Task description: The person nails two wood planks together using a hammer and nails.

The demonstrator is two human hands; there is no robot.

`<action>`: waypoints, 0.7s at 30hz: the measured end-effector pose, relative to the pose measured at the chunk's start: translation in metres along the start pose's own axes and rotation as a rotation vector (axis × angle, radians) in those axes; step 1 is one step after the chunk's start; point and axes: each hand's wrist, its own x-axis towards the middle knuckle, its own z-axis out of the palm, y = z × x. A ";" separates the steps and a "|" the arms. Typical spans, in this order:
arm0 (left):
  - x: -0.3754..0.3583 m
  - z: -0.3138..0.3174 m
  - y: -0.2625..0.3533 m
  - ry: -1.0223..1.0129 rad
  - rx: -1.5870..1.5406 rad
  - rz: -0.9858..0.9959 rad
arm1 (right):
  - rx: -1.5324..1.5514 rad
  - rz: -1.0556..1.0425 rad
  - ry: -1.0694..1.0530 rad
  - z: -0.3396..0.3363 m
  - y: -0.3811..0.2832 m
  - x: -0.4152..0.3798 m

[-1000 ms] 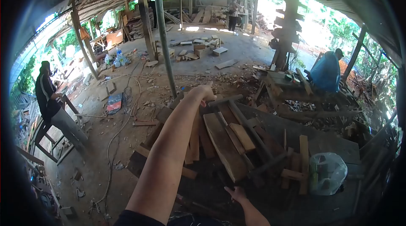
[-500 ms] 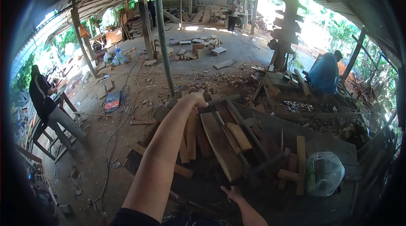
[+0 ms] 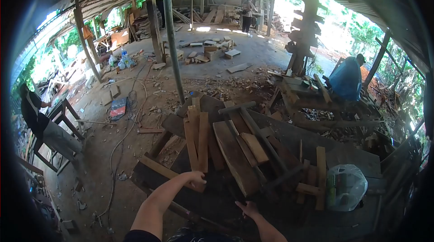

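Note:
My left hand [image 3: 196, 179] is closed, its fingers curled at the near ends of narrow wooden planks [image 3: 203, 142]. Whether it grips one of them is hidden. My right hand [image 3: 247, 209] is low over the dark workbench, one finger stretched leftward and a gap between its fingers. Just beyond it lies a wide brown board [image 3: 235, 158] with a pale edge. A dark wooden frame [image 3: 264, 140] and a short light block [image 3: 254, 147] lie beside that board.
A clear plastic bag [image 3: 347, 187] and upright-lying wood strips [image 3: 320, 178] are at the right. A metal post [image 3: 174, 38] rises beyond the bench. One person [image 3: 40, 120] stands at the left; another in blue [image 3: 346, 77] is at the right. A cable [image 3: 115, 165] crosses the ground.
My left hand has drawn back from the far ends of the planks to their near ends. My right hand stays almost in place. The person at the left has shifted slightly outward in view.

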 end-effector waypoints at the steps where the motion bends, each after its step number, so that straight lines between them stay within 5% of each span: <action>1: -0.006 0.005 -0.002 -0.040 -0.012 -0.047 | -0.007 0.008 -0.020 0.000 -0.001 -0.001; 2: -0.009 0.011 -0.005 -0.084 -0.027 -0.096 | -0.012 0.016 -0.029 0.000 -0.001 -0.001; 4: 0.005 -0.013 0.005 -0.054 0.107 0.121 | 0.014 0.028 0.017 -0.001 -0.005 -0.003; 5: -0.007 -0.029 0.028 0.004 -0.091 0.121 | 0.005 0.047 0.000 0.002 0.002 0.000; 6: -0.006 -0.044 0.044 0.105 -0.211 0.143 | 0.033 0.036 -0.016 0.002 0.008 0.009; 7: 0.005 -0.063 0.062 0.461 0.135 0.408 | 0.064 0.018 -0.029 0.003 0.010 0.015; 8: -0.057 -0.087 0.116 0.385 -0.069 0.372 | 0.056 0.018 -0.039 0.001 0.006 0.014; 11: -0.095 -0.130 0.202 0.820 -0.105 0.816 | 0.104 0.015 -0.060 -0.003 -0.002 0.005; 15: -0.190 -0.148 0.287 0.885 -0.124 0.884 | 0.071 0.036 -0.074 0.001 0.004 0.010; 21: -0.165 -0.140 0.295 0.834 -0.117 0.875 | 0.050 0.033 -0.059 0.000 0.007 0.009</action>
